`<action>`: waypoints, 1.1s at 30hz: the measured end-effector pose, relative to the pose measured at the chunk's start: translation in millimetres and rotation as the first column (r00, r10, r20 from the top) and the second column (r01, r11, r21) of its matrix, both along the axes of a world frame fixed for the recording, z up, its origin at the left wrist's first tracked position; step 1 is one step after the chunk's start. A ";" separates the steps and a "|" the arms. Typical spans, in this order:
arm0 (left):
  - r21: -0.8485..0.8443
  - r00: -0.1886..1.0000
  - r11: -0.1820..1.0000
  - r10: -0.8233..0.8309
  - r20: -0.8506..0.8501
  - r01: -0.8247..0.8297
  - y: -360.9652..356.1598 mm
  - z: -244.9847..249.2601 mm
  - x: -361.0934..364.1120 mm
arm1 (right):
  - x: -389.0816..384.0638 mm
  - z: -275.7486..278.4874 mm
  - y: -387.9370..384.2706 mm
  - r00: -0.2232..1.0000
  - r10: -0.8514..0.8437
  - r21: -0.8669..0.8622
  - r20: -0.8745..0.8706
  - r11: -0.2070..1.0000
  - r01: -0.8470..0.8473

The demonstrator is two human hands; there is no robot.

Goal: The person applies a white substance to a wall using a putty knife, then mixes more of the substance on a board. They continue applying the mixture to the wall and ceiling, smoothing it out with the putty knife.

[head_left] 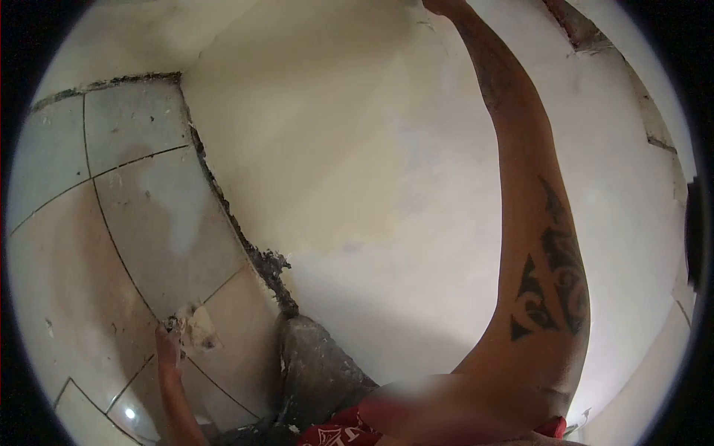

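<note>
Head view: right hand (445, 6) mostly off-frame.

My right arm (520, 223) is bare, with no sleeve, all the way from the right hand (445, 6). Well away from that hand, near the elbow, sits a black tribal tattoo of pointed, angular shapes (554, 279). A fainter dark marking (494, 70) lies just behind the wrist. My left hand (168, 348) and its forearm are bare too. I wear a red cloth with white print (335, 433) and grey, dust-smeared trousers (316, 372).
</note>
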State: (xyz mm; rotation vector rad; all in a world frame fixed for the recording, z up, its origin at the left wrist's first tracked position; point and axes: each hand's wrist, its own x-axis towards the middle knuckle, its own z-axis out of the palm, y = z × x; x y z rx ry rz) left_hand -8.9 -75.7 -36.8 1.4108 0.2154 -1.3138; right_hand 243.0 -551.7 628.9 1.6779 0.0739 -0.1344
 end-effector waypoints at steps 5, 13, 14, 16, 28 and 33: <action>0.001 1.000 1.000 0.003 0.009 -0.003 0.8 -3.0 0.0 | -14.8 6.0 -27.3 0.957 0.212 -0.022 -0.200 0.975 -0.221; 0.001 1.000 1.000 -0.029 -0.013 0.029 -1.5 -13.2 -7.4 | -137.3 -10.1 63.1 0.982 -0.140 -0.271 -0.129 0.957 0.101; 0.001 0.999 0.999 -0.033 -0.017 0.033 -2.1 -14.8 -7.2 | -153.1 -8.0 64.2 0.980 -0.143 -0.276 -0.136 0.956 0.101; -0.003 0.999 0.999 -0.039 -0.025 0.039 -3.1 -16.2 -6.7 | -182.4 -9.1 72.3 0.981 -0.126 -0.275 -0.151 0.958 0.081; -0.017 0.997 0.999 -0.052 -0.049 0.051 3.7 -19.5 1.4 | -275.2 -24.1 182.7 0.927 -0.349 0.040 -0.137 0.933 0.357; -0.024 0.999 0.999 -0.045 -0.024 0.045 -1.6 -19.2 8.2 | -167.9 -6.2 161.2 0.992 -0.008 0.077 -0.125 0.997 0.017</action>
